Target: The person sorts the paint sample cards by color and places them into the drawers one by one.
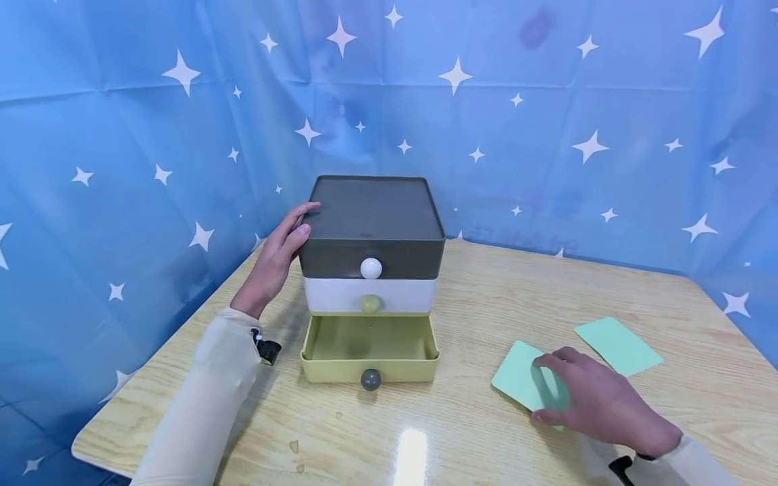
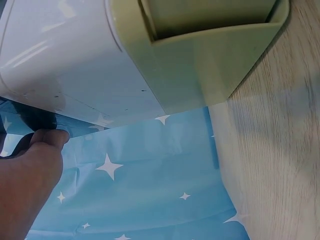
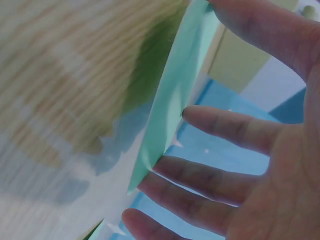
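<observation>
A stacked drawer box with a dark grey top [image 1: 377, 209] stands on the table, its white middle drawer [image 1: 340, 295] closed. The olive-green bottom drawer [image 1: 371, 370] is pulled out and bare inside. My left hand [image 1: 276, 250] rests against the box's upper left side, fingertips over the top edge. In the left wrist view, the thumb [image 2: 52, 137] is beside the box. My right hand [image 1: 586, 395] holds a mint-green card [image 1: 516, 371] by its edges, thumb and fingers spread across it. The card's shadow falls on the table in the right wrist view.
A second mint-green card [image 1: 620, 345] lies flat behind the right hand. The wooden table [image 1: 486, 290] has rounded corners. A blue curtain [image 1: 510, 128] with white stars hangs along the back and left. Small round knobs, including a white knob [image 1: 371, 268], stick out from the drawers.
</observation>
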